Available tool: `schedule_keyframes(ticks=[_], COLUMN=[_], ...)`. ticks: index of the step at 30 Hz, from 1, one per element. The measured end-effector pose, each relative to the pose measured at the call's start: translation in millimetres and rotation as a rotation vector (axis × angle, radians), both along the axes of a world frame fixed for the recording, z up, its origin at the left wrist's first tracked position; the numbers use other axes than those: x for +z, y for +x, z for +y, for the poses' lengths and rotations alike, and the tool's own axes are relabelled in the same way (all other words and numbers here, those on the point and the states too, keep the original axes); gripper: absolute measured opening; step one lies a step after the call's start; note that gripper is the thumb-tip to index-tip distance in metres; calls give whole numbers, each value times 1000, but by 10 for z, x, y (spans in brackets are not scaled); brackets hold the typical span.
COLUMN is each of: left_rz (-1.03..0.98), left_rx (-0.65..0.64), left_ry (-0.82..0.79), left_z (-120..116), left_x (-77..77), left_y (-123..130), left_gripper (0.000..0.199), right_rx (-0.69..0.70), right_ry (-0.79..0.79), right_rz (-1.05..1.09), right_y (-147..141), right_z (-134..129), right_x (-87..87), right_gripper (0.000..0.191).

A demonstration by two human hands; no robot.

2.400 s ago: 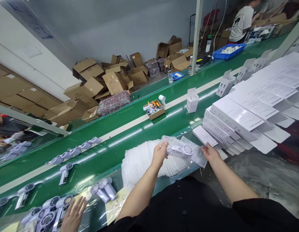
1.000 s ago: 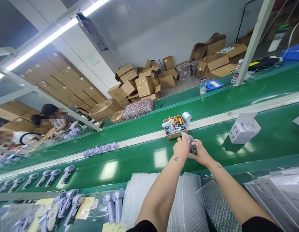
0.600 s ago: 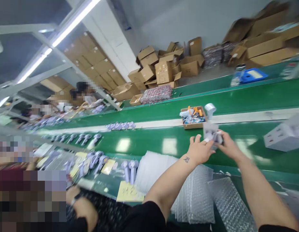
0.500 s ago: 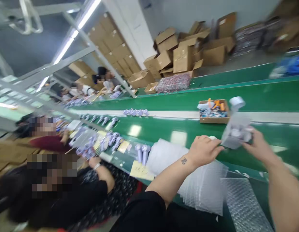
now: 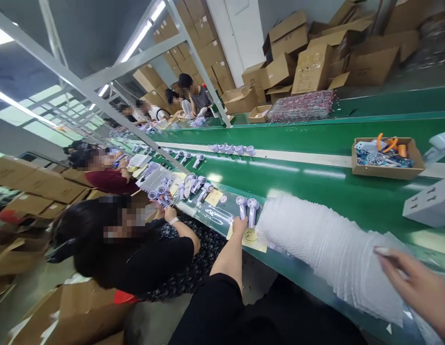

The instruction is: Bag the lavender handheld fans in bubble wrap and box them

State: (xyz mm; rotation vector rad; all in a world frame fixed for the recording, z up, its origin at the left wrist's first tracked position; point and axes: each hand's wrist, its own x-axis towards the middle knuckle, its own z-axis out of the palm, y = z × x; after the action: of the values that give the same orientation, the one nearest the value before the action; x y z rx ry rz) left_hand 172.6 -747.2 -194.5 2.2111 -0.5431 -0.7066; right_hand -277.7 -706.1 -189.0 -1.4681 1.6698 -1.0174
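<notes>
My left hand (image 5: 240, 227) reaches to the left, its fingers closed around the handle of a pale purple handheld fan (image 5: 240, 203). A second handheld fan (image 5: 252, 207) lies just right of it, by a yellow paper note (image 5: 250, 238). A long stack of clear bubble-wrap bags (image 5: 316, 235) is fanned out between my hands. My right hand (image 5: 413, 282) is at the right, over the right end of the bags. Its fingers are bent but apart, with nothing visible in them; whether they touch the bags I cannot tell.
A carton of tools and parts (image 5: 388, 170) stands on the green belt (image 5: 301, 179). Right of it are a white block with slots (image 5: 429, 203) and a white lamp-like object (image 5: 440, 141). A co-worker (image 5: 136, 258) sits close on my left, handling fans. Cardboard boxes (image 5: 310, 67) are piled behind.
The view has turned left. My left hand has moved from beside the white block to a fan and taken hold of it. My right hand has drawn back towards the bags.
</notes>
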Motion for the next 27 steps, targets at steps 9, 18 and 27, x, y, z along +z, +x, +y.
schedule_keyframes(ticks=[9,18,27], left_rz=[468,1079,-51], left_rx=[-258,-1340,-1885], left_ry=[-204,315,92], left_z=[270,1223,1372], left_x=[165,172,-528], left_y=[-629,-3024,-4446], left_gripper=[37,51,34], right_rx=[-172,-721,-982], right_ry=[532,327,431], right_rz=[-836,-1341,-1068], right_y=[1008,275,-891], right_z=[1012,1209,2598], right_x=[164,186,-119], right_gripper=[32,26,43])
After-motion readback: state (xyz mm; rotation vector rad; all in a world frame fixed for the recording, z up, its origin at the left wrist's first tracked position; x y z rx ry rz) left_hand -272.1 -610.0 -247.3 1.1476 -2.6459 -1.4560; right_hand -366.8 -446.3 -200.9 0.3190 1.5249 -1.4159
